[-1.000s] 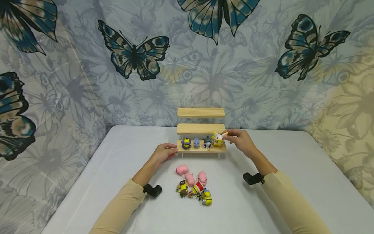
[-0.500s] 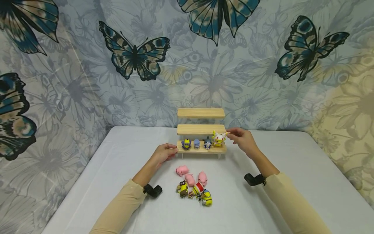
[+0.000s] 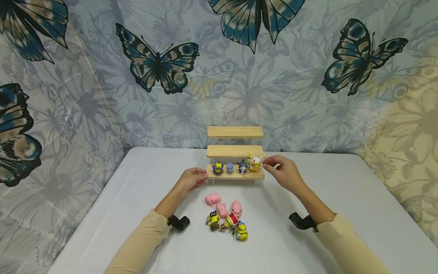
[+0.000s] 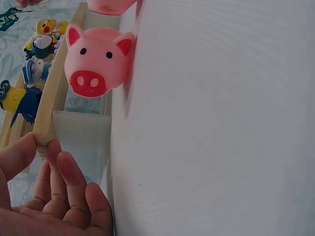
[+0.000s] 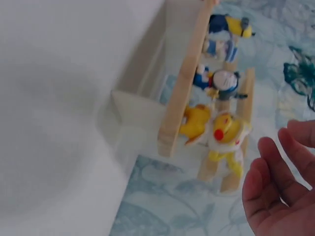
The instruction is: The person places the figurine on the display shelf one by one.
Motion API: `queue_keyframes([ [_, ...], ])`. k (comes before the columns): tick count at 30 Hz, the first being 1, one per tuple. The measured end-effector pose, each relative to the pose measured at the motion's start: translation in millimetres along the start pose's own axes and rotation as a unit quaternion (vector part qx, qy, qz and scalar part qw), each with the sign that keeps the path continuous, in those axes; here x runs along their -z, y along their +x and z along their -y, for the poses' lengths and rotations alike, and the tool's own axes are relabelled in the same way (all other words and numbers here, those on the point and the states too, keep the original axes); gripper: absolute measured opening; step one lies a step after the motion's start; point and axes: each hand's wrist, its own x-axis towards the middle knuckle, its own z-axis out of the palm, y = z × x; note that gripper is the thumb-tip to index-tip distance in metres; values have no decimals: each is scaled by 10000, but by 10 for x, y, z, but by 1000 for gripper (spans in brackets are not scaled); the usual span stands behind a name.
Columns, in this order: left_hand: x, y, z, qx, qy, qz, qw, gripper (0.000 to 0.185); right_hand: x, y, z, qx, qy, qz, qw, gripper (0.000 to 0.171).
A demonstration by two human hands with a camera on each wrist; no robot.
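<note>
Letting go of the yellow-and-white figure (image 3: 255, 163) is what has just happened: a second ago the right hand (image 3: 283, 173) pinched it at the right end of the bottom step, and now that hand sits just right of it, apart, its fingers (image 5: 275, 162) loosely spread and holding nothing. The figure stands on its own, so I judge this placement finished.

The left hand (image 3: 191, 178) has not moved; its thumb and fingers (image 4: 64, 172) are curled around the left end of the wooden stepped shelf's (image 3: 235, 151) bottom board, steadying it at the centre of the head view.

Counted on the shelf:
- three steps, the upper two bare;
- four figures in a row on the bottom step: a purple-and-yellow figure (image 3: 217, 168), a pale blue figure (image 3: 230, 168), a dark-haired figure (image 3: 243, 167) and the yellow-and-white one at the right end.

Counted on the white bench (image 3: 102, 213), below the shelf at lower centre:
- three pink pigs: one (image 3: 213, 198) nearest the shelf, two more (image 3: 222, 209) (image 3: 236, 208) side by side beneath it;
- a tight cluster of about three small figures: a yellow-and-brown figure (image 3: 213, 220), a red-and-white figure (image 3: 232, 221) and a yellow-and-blue figure (image 3: 241, 231); the overlap makes this count uncertain.

Two hands, one shelf, roughly six loose toys waiting.
</note>
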Motion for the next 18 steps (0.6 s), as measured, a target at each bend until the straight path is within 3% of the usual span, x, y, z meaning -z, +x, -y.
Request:
queue_keyframes([
  [11,7,-12,0,-112,13,-58,9999,25,-188,-222,174,637,18,1468,9871,9],
  [18,-29,-19,16,-342,34,-101,9994,24,-371,-288,158,1011,-147,2288,9681,19],
])
